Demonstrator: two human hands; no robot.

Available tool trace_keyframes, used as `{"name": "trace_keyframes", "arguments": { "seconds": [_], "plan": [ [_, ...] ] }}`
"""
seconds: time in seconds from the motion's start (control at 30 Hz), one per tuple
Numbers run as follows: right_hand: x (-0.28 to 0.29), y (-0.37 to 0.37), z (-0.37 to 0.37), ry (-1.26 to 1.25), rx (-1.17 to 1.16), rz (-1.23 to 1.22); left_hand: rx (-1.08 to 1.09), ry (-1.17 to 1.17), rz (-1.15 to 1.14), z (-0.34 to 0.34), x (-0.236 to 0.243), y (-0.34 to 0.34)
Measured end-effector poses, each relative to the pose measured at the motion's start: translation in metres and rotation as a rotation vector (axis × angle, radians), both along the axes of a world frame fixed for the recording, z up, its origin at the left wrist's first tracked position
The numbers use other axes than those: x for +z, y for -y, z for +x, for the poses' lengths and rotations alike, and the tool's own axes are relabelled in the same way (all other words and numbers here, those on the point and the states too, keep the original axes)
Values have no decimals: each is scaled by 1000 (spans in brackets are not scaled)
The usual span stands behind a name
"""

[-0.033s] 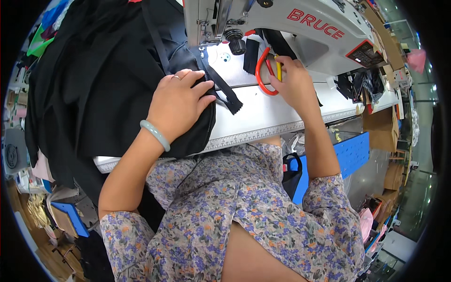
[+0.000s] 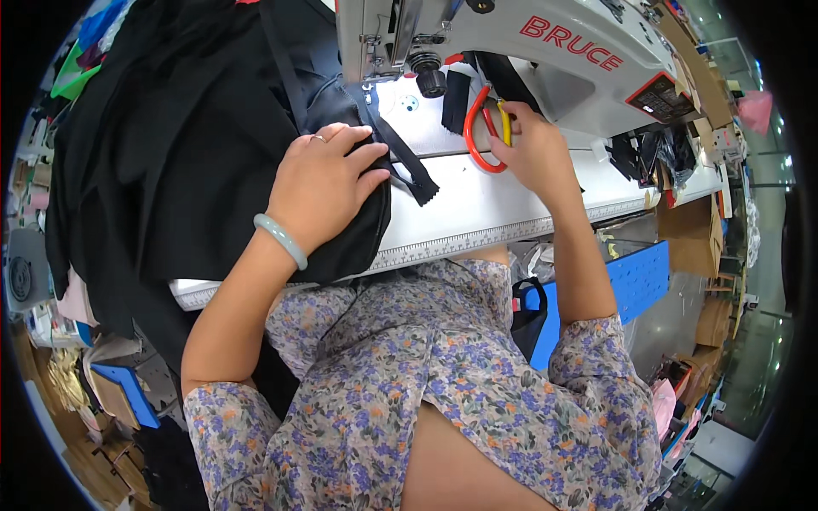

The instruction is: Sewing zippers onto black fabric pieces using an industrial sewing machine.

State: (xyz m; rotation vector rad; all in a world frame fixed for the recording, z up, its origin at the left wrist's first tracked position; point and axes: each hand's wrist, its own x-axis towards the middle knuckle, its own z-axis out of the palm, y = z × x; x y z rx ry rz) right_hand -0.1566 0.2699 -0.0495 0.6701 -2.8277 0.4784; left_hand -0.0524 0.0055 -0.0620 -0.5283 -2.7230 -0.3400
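My left hand (image 2: 322,183) lies on black fabric (image 2: 204,187), fingers slightly spread, pressing it to the white table near the sewing machine's needle area. A pale bangle circles that wrist. A black zipper tape (image 2: 405,159) runs out from the fabric beside the fingertips. At the right, my right hand (image 2: 537,146) has its thumb and forefinger closed around a small yellow-handled tool (image 2: 505,128), whose kind I cannot make out. Right beside it lie red-handled scissors (image 2: 469,136), blades pointing away under the machine arm.
The white sewing machine (image 2: 545,51) arches over the work. A measuring tape strip (image 2: 477,238) follows the table's front edge. Black fabric pieces (image 2: 457,100) lie under the arm. Dark plastic-wrapped items (image 2: 669,153) sit at the right end, and a blue perforated panel (image 2: 643,277) stands below.
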Motion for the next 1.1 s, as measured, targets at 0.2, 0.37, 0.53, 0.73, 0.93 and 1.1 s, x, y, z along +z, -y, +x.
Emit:
{"name": "trace_keyframes", "arguments": {
  "seconds": [0.2, 0.37, 0.53, 0.73, 0.93, 1.1],
  "plan": [
    [9, -5, -10, 248, -56, -231, 47, -12, -20, -8, -6, 2],
    [28, 7, 48, 698, -60, -604, 73, -54, -77, -2, -19, 5],
    [25, 24, 82, 1122, 163, -798, 73, -67, -50, -5, -19, 10],
    [19, 32, 74, 1264, 140, -762, 66, -65, -26, -4, -20, 12],
    [16, 29, 79, 1184, 102, -709, 86, -64, -39, -8, -22, 13],
    [21, 32, 84, 1279, 152, -741, 81, -123, -94, -7, -24, 10]
  ]
}}
